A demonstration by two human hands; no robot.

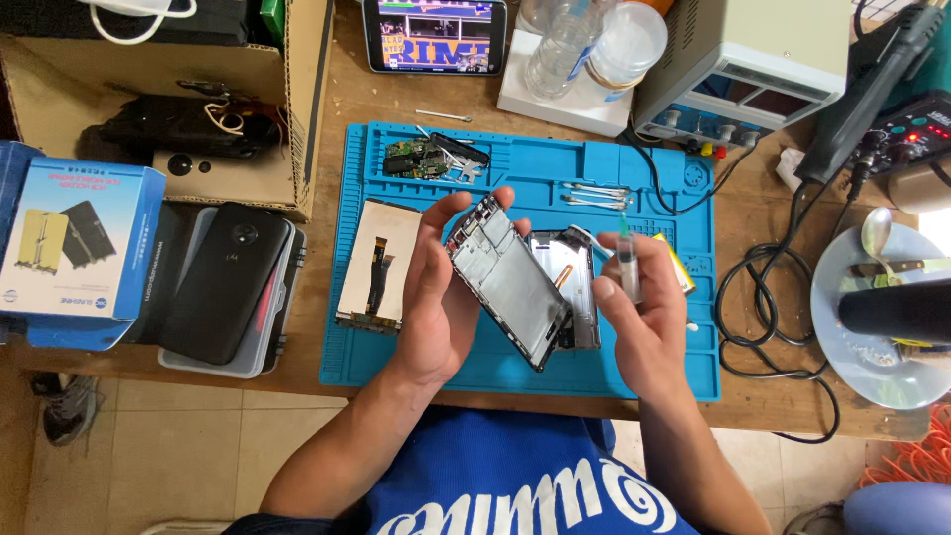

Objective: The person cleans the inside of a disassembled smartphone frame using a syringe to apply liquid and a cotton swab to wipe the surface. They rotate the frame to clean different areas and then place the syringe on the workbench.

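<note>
The left hand (436,297) grips a phone frame (507,282): the thumb presses on its upper end and the other fingers curl behind its left long edge, so the hand is closed around it. The frame is tilted, with its long axis going from upper left to lower right, and its inner side faces the camera. It is held above the blue mat (535,367), in front of the chest.

The right hand (642,307) is closed around a small syringe (628,260). The fingers wrap around the barrel. The syringe stands almost upright, with the green tip at the top, just right of the frame.

Under the hands, on the mat, lies a back cover (575,282) with a copper part, partly hidden by the frame. To the left of it lies a screen panel (374,266) with a flex cable. A circuit board (411,157) and small metal parts lie at the far edge of the mat.

On the wooden table, left of the mat, a black phone (226,282) lies on a case, next to a blue box (79,238).
</note>
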